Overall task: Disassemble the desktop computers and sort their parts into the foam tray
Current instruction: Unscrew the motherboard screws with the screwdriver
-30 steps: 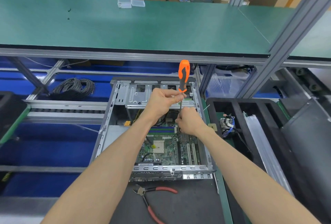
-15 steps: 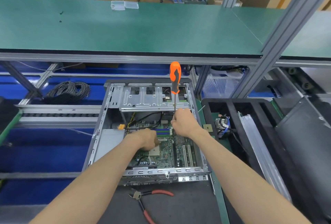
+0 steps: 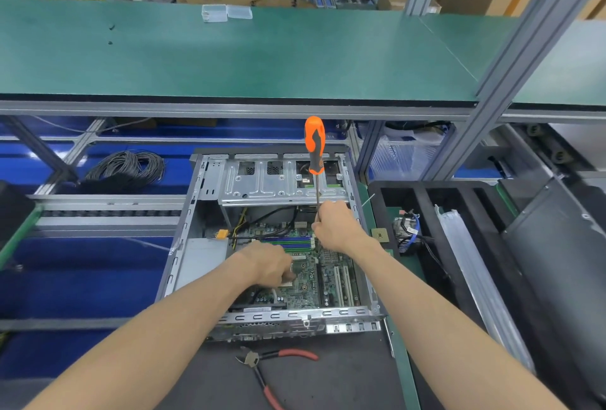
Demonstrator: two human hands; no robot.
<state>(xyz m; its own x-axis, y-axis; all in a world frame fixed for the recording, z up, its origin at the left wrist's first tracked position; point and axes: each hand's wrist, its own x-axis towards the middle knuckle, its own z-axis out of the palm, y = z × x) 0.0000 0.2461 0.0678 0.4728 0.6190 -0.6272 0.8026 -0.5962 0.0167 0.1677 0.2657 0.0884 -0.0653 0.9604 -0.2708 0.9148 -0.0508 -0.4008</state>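
An open desktop case (image 3: 210,176) lies on the bench with its green motherboard (image 3: 328,281) exposed. My right hand (image 3: 337,227) grips the metal shaft of an upright screwdriver (image 3: 314,143) with an orange and grey handle, near the drive cage (image 3: 282,186). My left hand (image 3: 272,265) is down on the motherboard by the processor socket, fingers curled; what they touch is hidden. The black foam tray (image 3: 423,203) sits to the right of the case, with a cooler and blue cable (image 3: 406,232) in one slot and a loose processor chip (image 3: 379,235) beside its edge.
Red-handled cutters (image 3: 262,363) lie on the mat in front of the case. A coil of grey cable (image 3: 128,166) sits at back left. A green shelf (image 3: 262,55) overhangs the bench, with an aluminium post (image 3: 524,48) at right. A plastic-wrapped part (image 3: 472,265) lies in the tray.
My left hand let go of the screwdriver handle and dropped onto the motherboard near the socket. My right hand still holds the screwdriver shaft upright.
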